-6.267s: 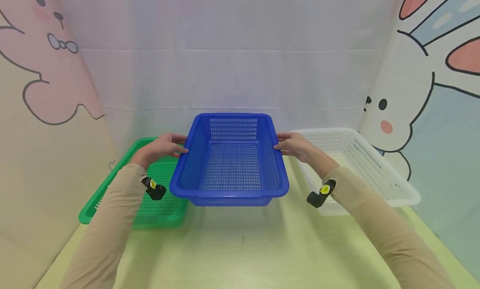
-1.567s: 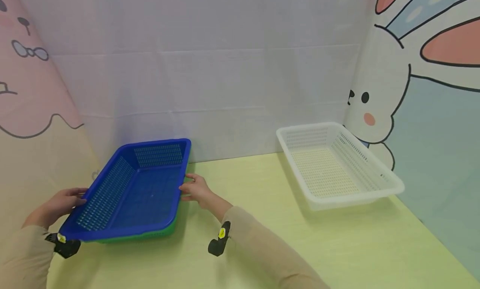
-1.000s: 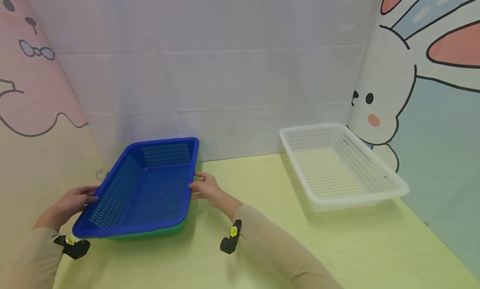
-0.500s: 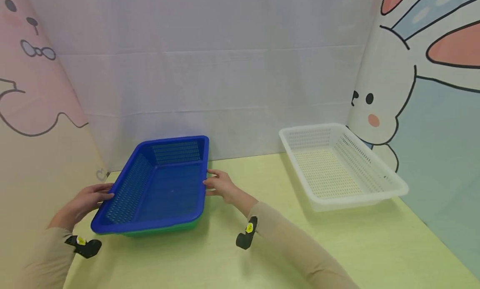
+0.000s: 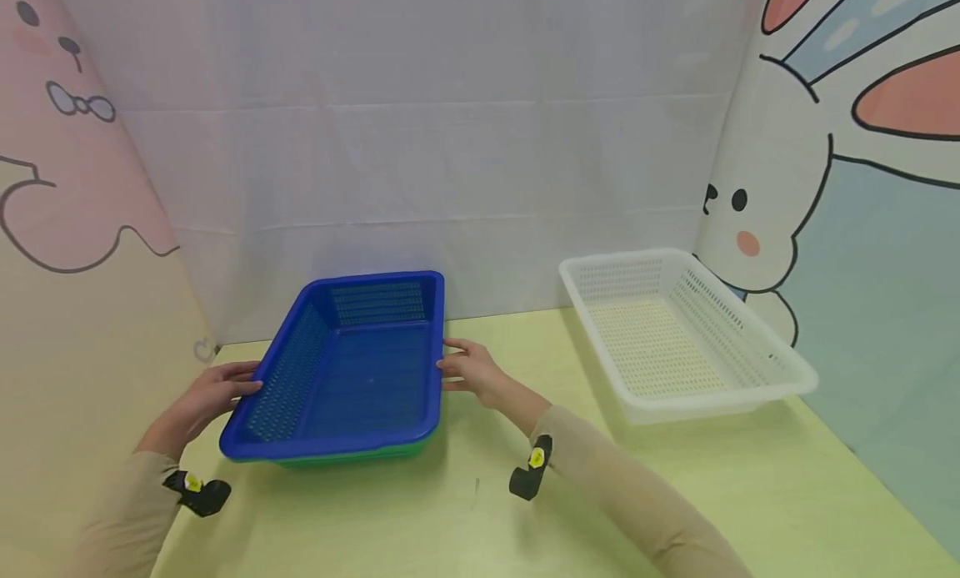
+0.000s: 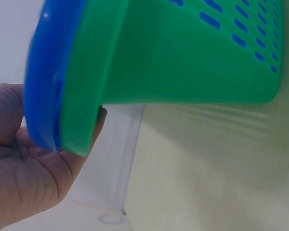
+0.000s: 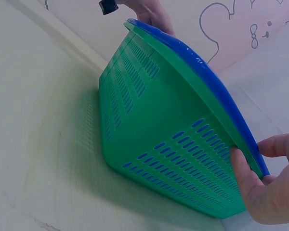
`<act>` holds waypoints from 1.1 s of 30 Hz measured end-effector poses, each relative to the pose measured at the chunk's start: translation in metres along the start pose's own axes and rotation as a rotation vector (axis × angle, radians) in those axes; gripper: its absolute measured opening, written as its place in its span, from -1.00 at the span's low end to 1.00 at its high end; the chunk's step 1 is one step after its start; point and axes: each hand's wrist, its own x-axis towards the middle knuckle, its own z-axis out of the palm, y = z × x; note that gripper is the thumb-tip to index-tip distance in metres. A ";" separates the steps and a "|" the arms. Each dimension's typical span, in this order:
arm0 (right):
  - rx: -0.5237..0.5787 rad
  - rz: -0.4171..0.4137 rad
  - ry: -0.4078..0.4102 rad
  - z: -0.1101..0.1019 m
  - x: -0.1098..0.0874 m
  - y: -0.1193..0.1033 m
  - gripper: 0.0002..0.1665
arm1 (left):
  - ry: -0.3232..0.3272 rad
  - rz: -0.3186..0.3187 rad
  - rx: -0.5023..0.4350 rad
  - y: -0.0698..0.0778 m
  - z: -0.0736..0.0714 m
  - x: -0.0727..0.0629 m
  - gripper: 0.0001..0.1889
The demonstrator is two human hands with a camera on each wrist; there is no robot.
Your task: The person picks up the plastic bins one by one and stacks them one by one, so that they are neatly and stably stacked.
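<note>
A blue plastic basket (image 5: 382, 378) sits nested inside a green basket (image 7: 171, 103), of which only a strip shows below the blue rim in the head view. My left hand (image 5: 204, 401) grips the left side, thumb at the blue rim and fingers under the green one. On the opposite side my right hand (image 5: 480, 373) pinches both rims between thumb and fingers. The wrist views show the two rims pressed together in each hand. The green basket's base is on or just over the table; I cannot tell which.
A white perforated basket (image 5: 660, 344) stands at the back right of the pale yellow-green table (image 5: 420, 528). White cloth (image 5: 420, 161) hangs behind the table, and printed cartoon panels close off both sides. Black cameras are strapped to both wrists.
Earlier the blue basket was held up alone between the green and white ones. It then went into the green basket on the left, and both hands have since moved the stack rightward.
</note>
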 end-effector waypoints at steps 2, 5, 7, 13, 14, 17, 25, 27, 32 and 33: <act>0.003 -0.001 0.004 -0.006 -0.001 0.001 -0.36 | 0.003 0.006 -0.009 0.004 0.006 0.001 -0.36; 0.009 0.000 0.020 -0.015 -0.003 0.000 -0.37 | 0.015 0.015 -0.024 0.009 0.015 0.004 -0.36; 0.020 0.004 0.035 -0.021 -0.004 0.000 -0.37 | 0.024 0.018 -0.045 0.012 0.021 0.007 -0.36; 0.034 0.001 0.083 -0.039 -0.008 0.000 -0.40 | 0.040 0.018 -0.113 0.021 0.039 0.014 -0.36; 0.034 -0.001 0.091 -0.042 -0.009 0.000 -0.40 | 0.043 0.018 -0.126 0.023 0.043 0.015 -0.35; 0.027 -0.010 0.110 -0.051 -0.010 0.000 -0.41 | 0.054 0.026 -0.159 0.028 0.052 0.016 -0.35; 0.022 -0.027 0.164 -0.070 -0.014 -0.001 -0.38 | 0.078 0.081 -0.234 0.034 0.073 0.020 -0.33; 0.021 -0.031 0.171 -0.072 -0.015 -0.002 -0.39 | 0.081 0.088 -0.264 0.034 0.076 0.020 -0.33; 0.014 -0.033 0.168 -0.076 -0.016 -0.001 -0.40 | 0.082 0.091 -0.329 0.033 0.080 0.021 -0.32; 0.010 -0.036 0.167 -0.077 -0.016 -0.001 -0.41 | 0.081 0.088 -0.337 0.032 0.081 0.021 -0.31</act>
